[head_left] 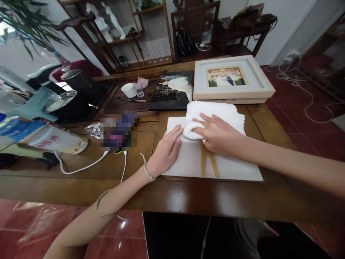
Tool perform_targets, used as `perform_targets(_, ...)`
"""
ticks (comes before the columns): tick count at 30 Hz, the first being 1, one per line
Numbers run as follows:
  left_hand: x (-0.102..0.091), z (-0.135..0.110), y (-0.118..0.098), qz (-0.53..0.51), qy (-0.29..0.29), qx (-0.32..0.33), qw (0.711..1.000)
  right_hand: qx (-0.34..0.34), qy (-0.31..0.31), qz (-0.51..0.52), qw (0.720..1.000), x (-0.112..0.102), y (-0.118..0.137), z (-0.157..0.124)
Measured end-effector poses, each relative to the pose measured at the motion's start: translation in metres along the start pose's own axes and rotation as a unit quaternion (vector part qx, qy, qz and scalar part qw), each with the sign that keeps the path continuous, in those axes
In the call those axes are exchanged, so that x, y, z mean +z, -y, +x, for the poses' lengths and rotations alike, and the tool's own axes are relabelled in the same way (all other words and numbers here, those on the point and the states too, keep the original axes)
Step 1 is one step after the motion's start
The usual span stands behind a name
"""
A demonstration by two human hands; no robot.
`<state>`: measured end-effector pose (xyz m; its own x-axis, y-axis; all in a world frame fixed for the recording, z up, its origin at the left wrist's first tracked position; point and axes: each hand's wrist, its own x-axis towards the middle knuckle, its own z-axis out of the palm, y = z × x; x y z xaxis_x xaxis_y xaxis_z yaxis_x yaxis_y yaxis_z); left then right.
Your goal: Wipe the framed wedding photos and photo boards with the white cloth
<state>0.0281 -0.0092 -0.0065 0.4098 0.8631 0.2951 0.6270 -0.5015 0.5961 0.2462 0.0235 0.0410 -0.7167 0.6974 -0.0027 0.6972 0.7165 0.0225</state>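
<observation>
A thin white panel (185, 162) lies flat on the wooden table. Part of a brownish-yellow V-shaped piece (204, 163) shows on it, its upper end hidden by my right hand and the cloth. My right hand (218, 133) presses a folded white towel (215, 109) onto the panel, with some fingers tucked into its fold. At the panel's left edge, my left hand (167, 149) rests with its fingers stretched out, holding nothing.
Behind the panel are a dark photo panel (174, 90) and a light-framed picture (234, 93). A white cup (129, 90) stands on a slatted tea tray (113, 102). To the left lie a pixelated object (118, 131), white cables (81, 169) and a plastic canister (59, 138).
</observation>
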Motion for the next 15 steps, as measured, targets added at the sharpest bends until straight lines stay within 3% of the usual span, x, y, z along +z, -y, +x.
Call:
perform_targets(3,-0.004,0.002,-0.004,-0.052,-0.085,0.002,0.995,-0.007,-0.001,-0.018,1.0,0.002,0.01,0.01)
perform_targets(5,-0.006,0.002,-0.006,-0.076,-0.108,-0.006,0.991,-0.033,-0.017,-0.02,0.999,0.005,0.021,0.011)
perform_targets(11,-0.007,0.0,-0.005,-0.101,-0.115,-0.01,0.988,-0.191,-0.03,0.033,0.981,0.004,0.063,-0.023)
perform_targets(15,-0.006,0.0,-0.006,-0.099,-0.101,-0.017,0.99,-0.223,-0.046,0.071,0.971,-0.001,0.078,-0.06)
